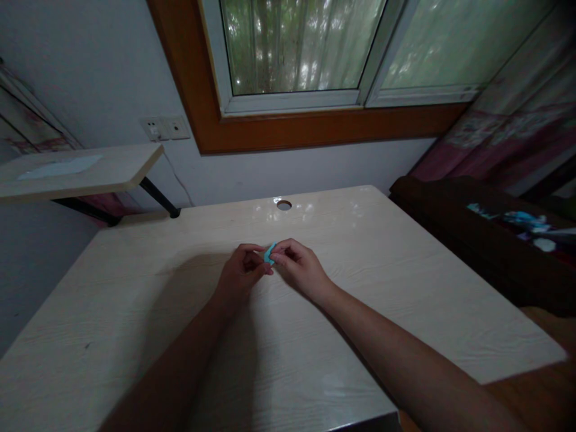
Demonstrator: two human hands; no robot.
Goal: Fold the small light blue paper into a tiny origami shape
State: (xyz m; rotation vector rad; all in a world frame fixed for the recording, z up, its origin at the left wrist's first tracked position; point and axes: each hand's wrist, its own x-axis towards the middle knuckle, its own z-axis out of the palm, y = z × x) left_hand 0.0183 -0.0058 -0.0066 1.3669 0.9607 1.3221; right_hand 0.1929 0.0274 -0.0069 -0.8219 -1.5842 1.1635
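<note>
A small turquoise piece [269, 254], thin and slightly bent, is held between my two hands above the middle of the table. What kind of thing it is I cannot make out. On its left side, my left hand [243, 268] grips it with thumb and fingers curled. My right hand [300, 262] pinches its upper right part between thumb and forefinger. The fingertips cover part of the piece.
The pale wood-grain table [360, 264] has a round hole [284, 205] near its back edge. A raised shelf [90, 171] on black legs stands at the back left. Behind are wall sockets [165, 128] and a window. Dark furniture [477, 246] with items on it lies at the right.
</note>
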